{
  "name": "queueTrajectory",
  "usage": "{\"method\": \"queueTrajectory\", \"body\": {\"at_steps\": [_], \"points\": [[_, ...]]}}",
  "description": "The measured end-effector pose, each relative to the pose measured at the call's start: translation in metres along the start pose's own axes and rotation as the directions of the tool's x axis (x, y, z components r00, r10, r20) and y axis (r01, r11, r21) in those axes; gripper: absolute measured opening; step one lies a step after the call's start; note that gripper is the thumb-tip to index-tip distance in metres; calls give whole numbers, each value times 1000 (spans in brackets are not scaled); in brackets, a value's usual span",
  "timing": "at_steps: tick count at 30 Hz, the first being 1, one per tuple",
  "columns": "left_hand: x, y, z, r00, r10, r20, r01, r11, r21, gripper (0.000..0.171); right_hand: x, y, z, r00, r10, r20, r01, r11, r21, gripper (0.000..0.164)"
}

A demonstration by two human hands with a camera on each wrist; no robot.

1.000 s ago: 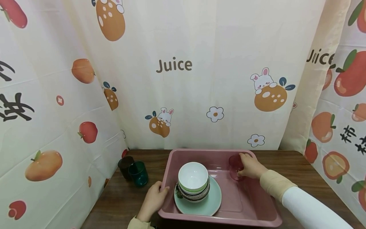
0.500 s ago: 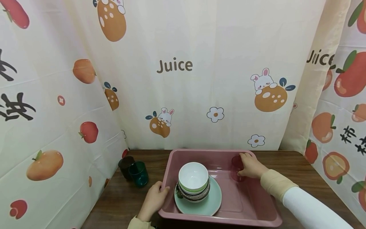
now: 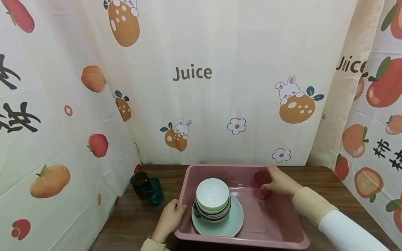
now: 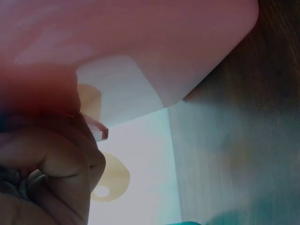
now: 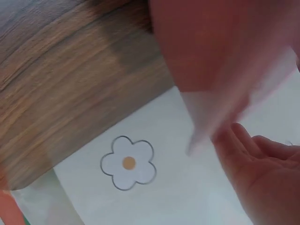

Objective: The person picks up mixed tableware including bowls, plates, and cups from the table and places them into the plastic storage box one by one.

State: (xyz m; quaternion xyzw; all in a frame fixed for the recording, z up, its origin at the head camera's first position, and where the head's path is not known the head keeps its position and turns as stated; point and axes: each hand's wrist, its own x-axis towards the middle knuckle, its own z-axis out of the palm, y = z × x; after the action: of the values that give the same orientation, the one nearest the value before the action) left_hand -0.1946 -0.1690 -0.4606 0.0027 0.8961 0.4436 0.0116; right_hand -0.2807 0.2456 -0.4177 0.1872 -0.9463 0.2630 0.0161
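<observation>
A pink plastic tub [image 3: 260, 223] sits on the table. At its left rim, my left hand [image 3: 169, 219] grips the wall, thumb over the edge; the left wrist view shows curled fingers [image 4: 61, 164] against the tub. Upright in the back right corner stands a see-through red cup [image 3: 261, 184]. My right hand [image 3: 282, 181] is just right of this cup, thumb overlapping its side and fingers loosened at the rim. Inside the tub on the left, a stack of bowls [image 3: 213, 195], white and green on top, rests on a pale green plate [image 3: 233, 223].
Left of the tub, a dark cup [image 3: 138, 183] and a teal cup [image 3: 153, 191] stand side by side on the brown wooden table [image 3: 116, 223]. Printed fabric curtains [image 3: 204, 104] close off the back and both sides.
The red cup has shifted slightly right into the corner and stands there. My right hand has loosened from it and drawn a little to the right. My left hand stays on the tub's rim.
</observation>
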Motion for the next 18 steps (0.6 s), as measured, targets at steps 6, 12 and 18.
{"method": "queueTrajectory", "body": {"at_steps": [6, 12, 18], "points": [[1, -1, 1, 1000, 1, 3, -1, 1000, -1, 22, -19, -12, -18, 998, 60, -19, -59, 996, 65, 74], [1, -2, 1, 1000, 8, -8, -8, 1000, 6, 22, -41, -14, -29, 994, 18, -112, -13, 999, 41, 70], [1, -4, 2, 1000, 14, -17, -14, 1000, 9, 21, -59, -12, -29, 989, 54, -136, -50, 998, 29, 77]]}}
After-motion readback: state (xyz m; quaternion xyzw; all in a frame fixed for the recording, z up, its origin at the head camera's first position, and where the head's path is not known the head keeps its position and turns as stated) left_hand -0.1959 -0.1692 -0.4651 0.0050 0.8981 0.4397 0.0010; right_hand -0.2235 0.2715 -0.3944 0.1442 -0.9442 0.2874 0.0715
